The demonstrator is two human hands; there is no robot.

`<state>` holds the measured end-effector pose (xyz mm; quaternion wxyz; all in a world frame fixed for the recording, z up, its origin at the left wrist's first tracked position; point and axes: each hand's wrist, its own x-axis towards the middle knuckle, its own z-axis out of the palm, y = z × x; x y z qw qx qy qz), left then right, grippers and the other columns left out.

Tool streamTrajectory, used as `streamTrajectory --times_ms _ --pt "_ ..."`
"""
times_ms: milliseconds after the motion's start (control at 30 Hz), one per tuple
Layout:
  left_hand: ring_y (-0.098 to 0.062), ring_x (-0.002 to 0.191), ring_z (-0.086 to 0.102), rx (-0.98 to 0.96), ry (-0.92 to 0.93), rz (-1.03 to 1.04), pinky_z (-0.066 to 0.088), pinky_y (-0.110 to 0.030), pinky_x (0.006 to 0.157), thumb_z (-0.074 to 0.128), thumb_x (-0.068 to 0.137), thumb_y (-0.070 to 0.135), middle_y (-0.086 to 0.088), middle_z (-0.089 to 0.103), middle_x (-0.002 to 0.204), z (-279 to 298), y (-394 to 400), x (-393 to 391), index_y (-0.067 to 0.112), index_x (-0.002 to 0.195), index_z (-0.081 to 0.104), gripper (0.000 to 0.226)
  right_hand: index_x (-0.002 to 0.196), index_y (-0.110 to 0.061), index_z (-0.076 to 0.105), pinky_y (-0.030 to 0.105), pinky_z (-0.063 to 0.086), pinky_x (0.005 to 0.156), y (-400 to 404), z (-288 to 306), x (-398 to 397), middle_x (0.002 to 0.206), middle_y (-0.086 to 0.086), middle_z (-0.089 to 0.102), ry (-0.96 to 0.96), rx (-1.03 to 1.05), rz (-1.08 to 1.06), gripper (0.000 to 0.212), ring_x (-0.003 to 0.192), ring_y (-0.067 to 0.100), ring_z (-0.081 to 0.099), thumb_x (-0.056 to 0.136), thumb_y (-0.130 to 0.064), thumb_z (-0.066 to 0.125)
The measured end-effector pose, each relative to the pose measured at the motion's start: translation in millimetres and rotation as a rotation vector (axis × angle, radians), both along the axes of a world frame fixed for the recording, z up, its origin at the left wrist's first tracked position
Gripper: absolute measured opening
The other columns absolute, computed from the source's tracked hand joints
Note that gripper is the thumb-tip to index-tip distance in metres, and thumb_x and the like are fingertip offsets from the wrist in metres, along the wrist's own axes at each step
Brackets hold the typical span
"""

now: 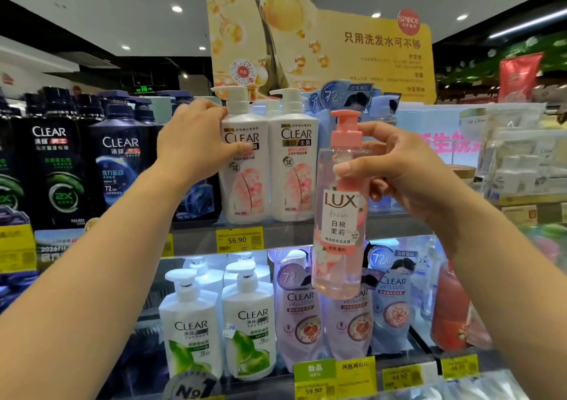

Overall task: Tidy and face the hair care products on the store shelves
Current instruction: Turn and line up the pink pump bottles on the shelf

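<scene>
Forearms, two, bare, reaching up from the lower corners toward the shelving.

Right hand (395,169): holds a pink-capped LUX bottle (340,215) in mid-air, thumb across the clear shoulder, fingers curled behind the neck. Bottle upright, long axis vertical, label toward the camera, hanging in front of the upper shelf (276,231) edge and overlapping the row below.

Left hand (199,142): grips the left white CLEAR bottle (244,166) on the upper shelf, thumb on its front label, fingers wrapped round its left shoulder. A second white CLEAR bottle (294,160) stands touching it on the right.

Key relation: the LUX bottle hangs just right of the white pair and forward of the shelf; any open slot would lie behind it and to the right, though the bottle hides that spot. Right hand is the nearer to it.

Lower shelf: green-leaf CLEAR bottles (214,329), lilac pouches (299,317). Yellow price tag (239,240) reads 56.90.
</scene>
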<state>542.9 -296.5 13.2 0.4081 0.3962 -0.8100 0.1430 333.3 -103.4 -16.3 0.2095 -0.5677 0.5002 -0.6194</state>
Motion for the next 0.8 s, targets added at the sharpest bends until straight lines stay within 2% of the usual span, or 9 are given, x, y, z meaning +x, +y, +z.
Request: streamTrajectory --times_ms 100,200,333,467,533,600,667,733,800 --pt "-0.026 0.098 0.063 0.046 -0.027 0.019 0.055 -0.045 0.076 0.068 0.075 0.067 -0.001 0.067 0.107 2.3 -0.9 -3.2 0.027 0.111 0.063 0.054 0.119 -0.017 0.064 0.024 0.037 0.042 1.2 -4.3 -4.7 0.100 0.019 0.072 0.014 0.014 0.000 0.075 0.054 0.011 0.064 0.047 -0.022 0.086" --pt "-0.022 0.098 0.066 0.138 -0.006 -0.025 0.055 -0.042 0.079 0.074 0.077 0.057 0.003 0.070 0.109 2.5 0.3 -6.7 0.029 0.120 0.058 0.054 0.121 -0.018 0.063 0.025 0.036 0.045 2.7 -8.2 -11.0 0.112 0.026 0.069 0.025 0.015 -0.027 0.080 0.056 0.011 0.063 0.046 -0.024 0.087" --pt "-0.021 0.097 0.060 0.151 0.040 -0.061 0.052 -0.042 0.081 0.072 0.082 0.051 -0.002 0.068 0.116 -0.3 4.4 -6.5 0.024 0.127 0.057 0.055 0.124 -0.016 0.062 0.021 0.038 0.041 8.8 -13.6 -18.1 0.103 0.015 0.071 0.025 0.025 -0.022 0.077 0.055 0.009 0.064 0.050 -0.020 0.087" --pt "-0.031 0.116 0.054 0.033 0.139 -0.064 0.047 -0.049 0.091 0.067 0.087 0.048 -0.013 0.056 0.129 -16.6 16.8 -11.8 0.018 0.136 0.052 0.060 0.123 -0.014 0.063 0.020 0.039 0.043 19.9 -21.8 -22.3 0.092 0.007 0.072 0.016 0.049 -0.073 0.062 0.049 0.005 0.061 0.065 -0.009 0.086" --pt "-0.032 0.117 0.052 -0.030 0.240 -0.143 0.044 -0.047 0.094 0.066 0.089 0.042 -0.016 0.053 0.130 -34.4 30.4 -18.4 0.014 0.134 0.053 0.054 0.121 -0.014 0.065 0.021 0.040 0.043 28.1 -27.9 -23.8 0.092 0.004 0.075 0.012 0.051 -0.105 0.058 0.054 0.009 0.064 0.067 -0.008 0.085" --pt "-0.033 0.110 0.055 -0.068 0.287 -0.288 0.044 -0.044 0.090 0.066 0.089 0.037 -0.016 0.057 0.122 -55.9 48.3 -28.7 0.012 0.124 0.060 0.043 0.122 -0.013 0.065 0.019 0.042 0.042 38.4 -35.3 -25.4 0.096 0.005 0.076 -0.018 0.054 -0.145 0.057 0.059 0.011 0.067 0.068 -0.006 0.084" --pt "-0.029 0.092 0.058 -0.038 0.262 -0.457 0.045 -0.040 0.083 0.068 0.088 0.036 -0.011 0.060 0.113 -80.0 64.8 -42.2 0.013 0.115 0.064 0.036 0.121 -0.013 0.066 0.018 0.044 0.042 49.4 -42.9 -25.8 0.097 0.004 0.076 -0.031 0.061 -0.206 0.055 0.060 0.010 0.068 0.069 -0.004 0.084" --pt "-0.020 0.072 0.051 0.020 0.190 -0.621 0.047 -0.036 0.076 0.069 0.086 0.038 -0.005 0.061 0.110 -105.7 78.5 -57.1 0.017 0.110 0.067 0.032 0.116 -0.015 0.068 0.020 0.043 0.044 60.7 -51.5 -28.1 0.097 0.003 0.076 -0.021 0.077 -0.286 0.051 0.062 0.010 0.068 0.069 -0.005 0.086" --pt "-0.009 0.063 0.044 0.088 0.116 -0.739 0.048 -0.034 0.070 0.069 0.085 0.039 0.002 0.059 0.111 -131.9 92.8 -70.8 0.021 0.107 0.067 0.028 0.114 -0.019 0.070 0.025 0.045 0.048 73.3 -61.5 -31.2 0.108 0.005 0.075 -0.018 0.107 -0.371 0.052 0.072 0.020 0.073 0.066 -0.011 0.090"
